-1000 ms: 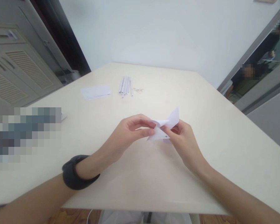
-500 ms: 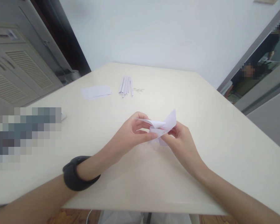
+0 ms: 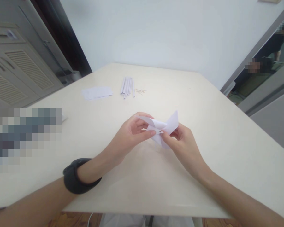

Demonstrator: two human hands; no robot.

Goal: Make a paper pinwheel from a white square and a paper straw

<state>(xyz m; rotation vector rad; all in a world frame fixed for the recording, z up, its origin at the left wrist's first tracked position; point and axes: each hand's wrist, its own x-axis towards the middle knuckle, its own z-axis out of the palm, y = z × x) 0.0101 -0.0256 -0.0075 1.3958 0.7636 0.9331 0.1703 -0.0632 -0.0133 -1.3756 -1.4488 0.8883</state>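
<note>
You're pinching the folded paper (image 3: 172,123) just off view centre toward 4 o'clock, left hand (image 3: 130,135) at its 9, right hand (image 3: 184,136) at its 3. The flap (image 3: 157,131) is lying flatter now (dark spot's showing), so it's probably gathering up fine.

A cream tabletop (image 3: 232,132) with angled far corners stretches toward a plain pale wall (image 3: 156,31); at left, a beige cabinet (image 3: 29,69) with louvred doors stands near a dark upright panel (image 3: 63,34); at right, a grey frame (image 3: 246,47) slants; brown wood-patterned floor (image 3: 68,219) shows below; the light is soft
</note>
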